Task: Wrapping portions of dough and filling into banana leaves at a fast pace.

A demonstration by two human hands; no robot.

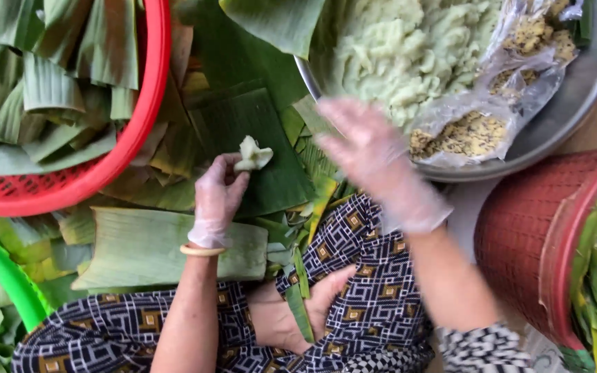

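Note:
My left hand [217, 197], in a thin clear glove, pinches a small lump of pale green dough [251, 155] over a dark banana leaf square [260, 138]. My right hand [367, 148], also gloved, hovers blurred with fingers spread at the rim of a big metal bowl [575, 90]. The bowl holds a mass of pale green dough [402, 48] and a clear plastic bag of yellowish filling [478, 131]. The right hand holds nothing.
A red plastic basket [143, 103] of folded banana leaf strips sits at upper left. A dark red woven basket [540, 235] with leaf scraps stands at right. Loose leaves cover the floor around my patterned lap. A green rim [8, 276] curves at lower left.

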